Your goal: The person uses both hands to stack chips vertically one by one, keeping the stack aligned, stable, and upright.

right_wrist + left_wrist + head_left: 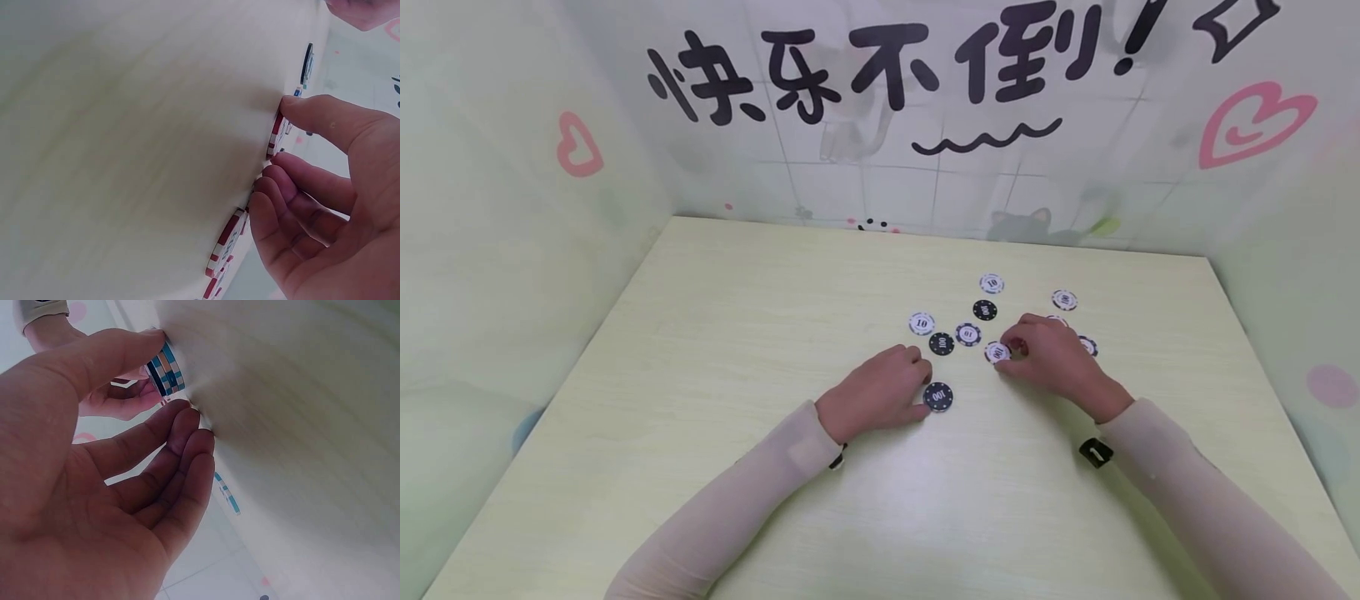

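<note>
From my head, my left hand (878, 392) holds a chip pile (938, 397), black on top, on the table (737, 308). My right hand (1054, 354) pinches a white chip (996, 352) near other chips (967, 334). At my left wrist, thumb and finger hug the pile's sides. At my right wrist, thumb and fingertip squeeze the chip's red edge.

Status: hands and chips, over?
Left hand grips black-topped chip stack. Right hand pinches white-faced chip. Loose chips close by, possibly in the way.
</note>
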The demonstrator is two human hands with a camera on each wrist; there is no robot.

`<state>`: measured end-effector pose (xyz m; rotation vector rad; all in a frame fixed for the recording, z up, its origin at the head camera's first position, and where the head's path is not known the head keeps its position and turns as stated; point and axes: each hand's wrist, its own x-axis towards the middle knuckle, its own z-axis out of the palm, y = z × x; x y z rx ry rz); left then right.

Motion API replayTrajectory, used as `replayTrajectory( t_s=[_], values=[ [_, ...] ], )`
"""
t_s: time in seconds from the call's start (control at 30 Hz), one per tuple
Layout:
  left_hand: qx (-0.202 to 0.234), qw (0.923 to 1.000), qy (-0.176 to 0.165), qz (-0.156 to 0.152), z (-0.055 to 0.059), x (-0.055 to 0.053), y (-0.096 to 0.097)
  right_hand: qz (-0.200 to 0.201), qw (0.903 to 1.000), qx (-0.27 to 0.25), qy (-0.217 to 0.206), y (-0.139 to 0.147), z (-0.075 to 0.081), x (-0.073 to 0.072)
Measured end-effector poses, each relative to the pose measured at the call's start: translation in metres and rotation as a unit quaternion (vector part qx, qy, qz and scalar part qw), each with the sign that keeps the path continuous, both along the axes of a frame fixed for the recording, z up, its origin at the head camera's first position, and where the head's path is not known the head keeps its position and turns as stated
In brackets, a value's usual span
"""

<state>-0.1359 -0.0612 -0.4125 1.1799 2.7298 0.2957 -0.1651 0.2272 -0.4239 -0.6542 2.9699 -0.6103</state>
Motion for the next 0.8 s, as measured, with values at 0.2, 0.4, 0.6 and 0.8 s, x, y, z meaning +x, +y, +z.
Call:
replayTrajectory(
  t_s=[0.2, 0.4, 0.6, 0.8],
  values=[
    [-0.004, 0.9999, -0.007, 0.006, 0.0018, 0.0001, 0.0009, -0.008, 0.9999, 0.003, -0.014, -0.0004, 0.0004, -0.0029],
    [-0.011, 0.9998, -0.013, 0.014, -0.0019, 0.0003, 0.0018, -0.017, 0.9996, 0.01, -0.021, -0.0019, -0.0008, -0.0014],
    [-0.009, 0.9998, -0.011, 0.016, -0.0022, 0.0008, 0.002, -0.018, 0.9998, 0.003, -0.011, -0.0022, -0.0013, 0.0019],
    [-0.009, 0.9998, -0.008, 0.015, -0.0016, 0.0013, 0.0016, -0.02, 0.9997, -0.003, -0.011, -0.0017, -0.0013, 0.0028]
  ],
)
